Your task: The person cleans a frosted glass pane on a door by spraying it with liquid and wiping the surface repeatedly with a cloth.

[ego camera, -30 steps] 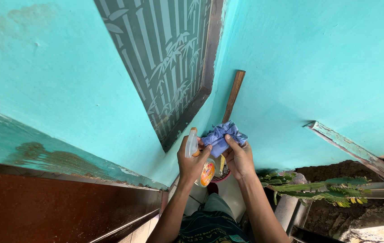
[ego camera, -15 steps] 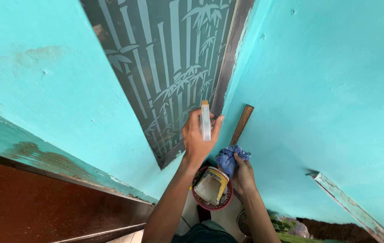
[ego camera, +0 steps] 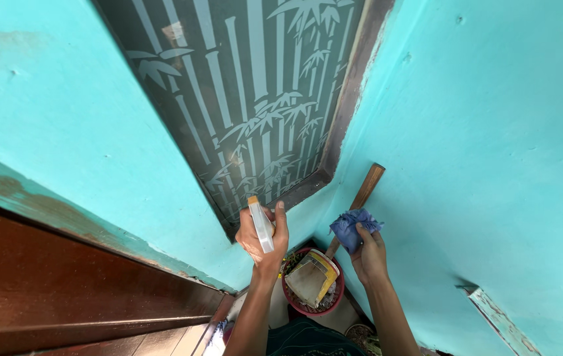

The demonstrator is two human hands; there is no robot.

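Observation:
My left hand (ego camera: 263, 236) grips a white spray bottle (ego camera: 261, 225) with an orange tip, held upright and pointed at the lower part of a dark glass pane (ego camera: 255, 99) etched with a pale bamboo pattern. My right hand (ego camera: 368, 254) clutches a crumpled blue cloth (ego camera: 352, 226) just to the right of the pane's brown frame (ego camera: 350, 99), close to the turquoise wall (ego camera: 492, 145).
A wooden handle (ego camera: 364, 193) leans against the wall behind the cloth. Below my hands sits a red basket (ego camera: 313, 290) holding a yellow dustpan (ego camera: 313, 275). A dark brown wooden surface (ego camera: 63, 283) runs along the left. A worn wooden strip (ego camera: 496, 316) juts from the right wall.
My left hand lifted the spray bottle away from the cloth and toward the glass, then came down a little. My right hand with the cloth stayed low. The view tilted upward.

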